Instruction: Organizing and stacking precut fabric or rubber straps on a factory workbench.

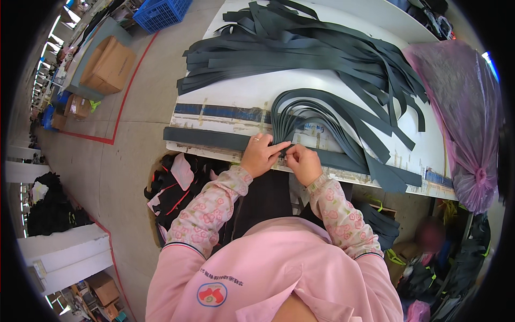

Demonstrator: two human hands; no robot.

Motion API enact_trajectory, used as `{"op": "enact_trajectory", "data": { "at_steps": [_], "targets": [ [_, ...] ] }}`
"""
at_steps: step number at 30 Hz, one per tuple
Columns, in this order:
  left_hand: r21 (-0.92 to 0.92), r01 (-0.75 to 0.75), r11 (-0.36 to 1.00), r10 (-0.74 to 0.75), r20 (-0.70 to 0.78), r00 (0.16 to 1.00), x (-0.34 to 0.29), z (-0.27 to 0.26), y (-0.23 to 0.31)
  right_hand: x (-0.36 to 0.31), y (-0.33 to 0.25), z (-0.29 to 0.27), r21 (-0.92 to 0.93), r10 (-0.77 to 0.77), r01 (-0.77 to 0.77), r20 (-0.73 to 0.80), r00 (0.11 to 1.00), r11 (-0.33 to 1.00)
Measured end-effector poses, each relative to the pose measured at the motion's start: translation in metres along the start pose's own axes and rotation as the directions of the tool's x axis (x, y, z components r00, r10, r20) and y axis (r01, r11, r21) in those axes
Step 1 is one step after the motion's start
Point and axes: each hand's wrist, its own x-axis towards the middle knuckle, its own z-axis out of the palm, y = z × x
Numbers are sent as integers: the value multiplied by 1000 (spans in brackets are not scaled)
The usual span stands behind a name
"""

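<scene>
Dark grey-green flat straps lie looped in an arched bundle (314, 95) near the front edge of the white table (257, 80). A single flat strap (209, 138) runs along that edge, passing under the bundle. My left hand (259, 155) grips the straps at the bundle's left foot, its index finger stretched to the right across them. Just right of it, my right hand (304, 164) is closed in a pinch, thumb against curled fingers. Whatever sits between those fingertips is too small to make out. Both hands nearly touch.
A large pile of loose straps (289, 51) covers the table's far side. A pink plastic bag (472, 118) hangs at the right end. Dark garments (179, 182) sit below the table's left front. Cardboard boxes (107, 64) and a blue crate (161, 13) stand across the aisle.
</scene>
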Motion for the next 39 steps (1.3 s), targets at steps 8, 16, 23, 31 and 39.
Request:
{"op": "enact_trajectory", "data": {
  "at_steps": [8, 16, 23, 31, 39],
  "targets": [
    [24, -19, 1000, 18, 51, 999, 2, -4, 4, -38, 78, -120, 273, 283, -253, -75, 956, 928],
    [20, -21, 1000, 20, 71, 997, 3, -4, 2, -64, 97, -130, 66, 183, -174, -173, 968, 982],
    [11, -8, 1000, 8, 82, 997, 2, -3, 2, -62, 88, -128, -11, 172, -176, -182, 968, 984],
    [32, -23, 999, 21, 59, 998, 3, -1, 2, -58, 94, -127, -81, 97, -112, -174, 980, 990],
    [28, -65, 997, 64, 32, 997, 9, 3, 3, -54, 60, -119, 185, 168, -153, -68, 983, 971]
  ]
}}
